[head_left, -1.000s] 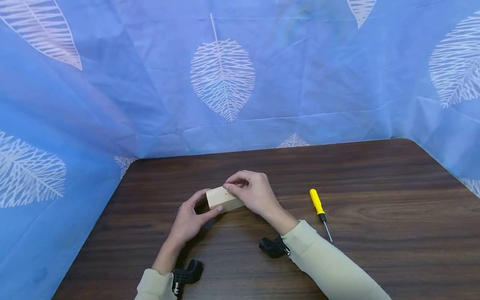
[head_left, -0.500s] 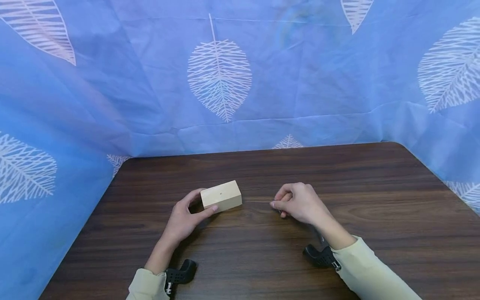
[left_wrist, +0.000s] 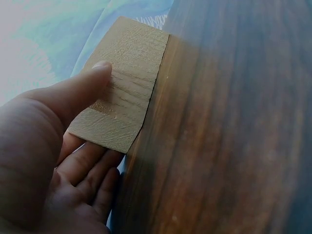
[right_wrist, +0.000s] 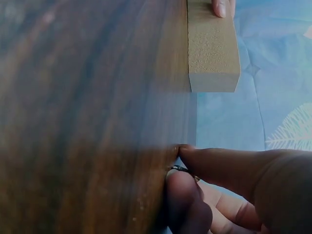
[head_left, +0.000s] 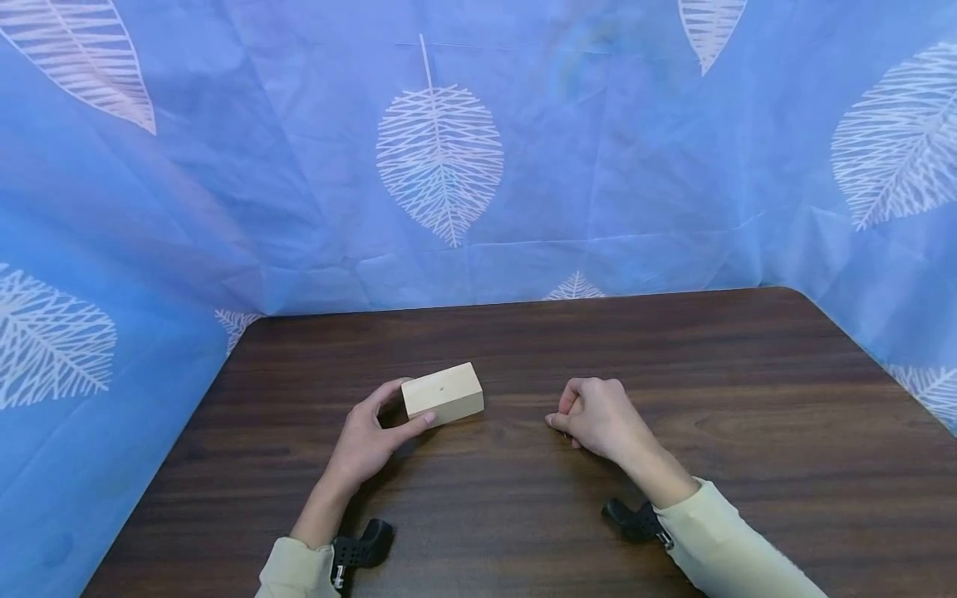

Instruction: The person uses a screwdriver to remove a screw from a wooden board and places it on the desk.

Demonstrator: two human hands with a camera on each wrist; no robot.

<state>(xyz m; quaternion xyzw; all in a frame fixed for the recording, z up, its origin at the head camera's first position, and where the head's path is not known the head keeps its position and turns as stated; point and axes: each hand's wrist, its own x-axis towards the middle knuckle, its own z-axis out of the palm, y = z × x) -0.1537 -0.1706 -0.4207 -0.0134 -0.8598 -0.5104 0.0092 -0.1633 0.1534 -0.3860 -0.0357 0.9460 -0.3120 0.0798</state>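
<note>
A pale wooden block point(head_left: 444, 397) with a small dark hole in its top face lies on the table. My left hand point(head_left: 366, 440) grips its left end. In the left wrist view, the thumb presses the near side of the block point(left_wrist: 129, 83), with the fingers round the end. Off to the right, my right hand point(head_left: 601, 422) is down at the tabletop, thumb and forefinger close together. A small metal screw point(right_wrist: 181, 169) shows between those fingertips in the right wrist view; most of it is hidden.
The dark wood-grain table point(head_left: 486, 515) has rounded far corners. A blue cloth point(head_left: 598, 166) with white leaf prints hangs behind it and at the sides. Black wrist mounts point(head_left: 364, 544) stick out near both cuffs.
My right hand has left the block's top and moved right, then lowered slightly onto the table. The yellow-handled screwdriver seen earlier is now out of sight around the right arm. Left hand still holds the block.
</note>
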